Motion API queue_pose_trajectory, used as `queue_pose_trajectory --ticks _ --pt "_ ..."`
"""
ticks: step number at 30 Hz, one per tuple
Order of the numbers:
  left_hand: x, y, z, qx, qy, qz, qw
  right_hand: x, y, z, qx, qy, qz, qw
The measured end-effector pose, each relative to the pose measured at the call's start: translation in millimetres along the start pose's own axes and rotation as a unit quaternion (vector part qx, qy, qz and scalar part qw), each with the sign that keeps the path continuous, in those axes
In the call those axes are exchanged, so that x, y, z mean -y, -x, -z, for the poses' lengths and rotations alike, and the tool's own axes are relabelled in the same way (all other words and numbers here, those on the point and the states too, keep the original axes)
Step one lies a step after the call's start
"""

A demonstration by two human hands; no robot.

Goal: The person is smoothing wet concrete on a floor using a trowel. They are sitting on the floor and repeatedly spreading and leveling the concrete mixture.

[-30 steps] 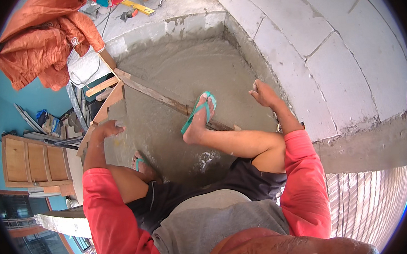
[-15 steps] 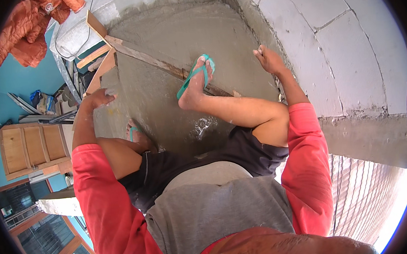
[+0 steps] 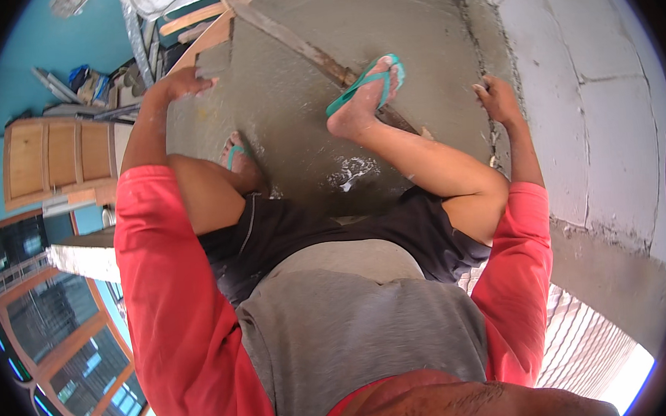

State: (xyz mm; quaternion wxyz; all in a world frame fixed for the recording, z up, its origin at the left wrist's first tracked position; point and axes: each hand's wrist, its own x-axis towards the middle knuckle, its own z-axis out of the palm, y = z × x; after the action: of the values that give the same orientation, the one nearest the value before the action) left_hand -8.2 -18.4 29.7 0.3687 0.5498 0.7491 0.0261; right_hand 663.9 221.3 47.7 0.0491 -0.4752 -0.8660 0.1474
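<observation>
My left hand (image 3: 188, 83) hangs beside a wooden board (image 3: 212, 38) at the left edge of the wet grey cement floor (image 3: 287, 81). Its fingers are loosely stretched out, with nothing in them. Over the right side of the floor, near the low wall, my right hand (image 3: 500, 100) has its fingers curled in, and no held thing shows. My right foot, in a green flip-flop (image 3: 363, 84), is over a long wooden plank (image 3: 300, 46) lying across the cement. My left foot (image 3: 238, 160), in another flip-flop, is on the floor near my left knee.
A wall of pale blocks (image 3: 569, 79) borders the floor at the right. To the left are scrap wood and bags (image 3: 93, 85), a wooden panel (image 3: 59, 160) and wood-framed windows (image 3: 57, 309) lower down. Corrugated sheeting (image 3: 584, 330) lies at the lower right.
The view has shifted, so the floor, plank and wall sit higher and further right in the picture. Both hands keep about the same places over the floor, without taking hold of anything visible.
</observation>
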Motion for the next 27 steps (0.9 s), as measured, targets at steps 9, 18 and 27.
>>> queue_pose_trajectory --ticks 9,18,27 --pt "28.7 33.9 9.9 -0.017 0.089 0.075 0.993 21.9 -0.5 0.3 0.025 -0.080 -0.043 0.996" --pt "4.7 20.6 -0.8 0.045 -0.157 0.055 0.985 0.1 -0.2 -13.9 -0.035 0.016 0.028 0.999" --pt "-52.0 -4.5 -12.8 0.068 -0.121 -0.037 0.990 23.8 2.4 -3.4 0.065 -0.072 -0.041 0.994"
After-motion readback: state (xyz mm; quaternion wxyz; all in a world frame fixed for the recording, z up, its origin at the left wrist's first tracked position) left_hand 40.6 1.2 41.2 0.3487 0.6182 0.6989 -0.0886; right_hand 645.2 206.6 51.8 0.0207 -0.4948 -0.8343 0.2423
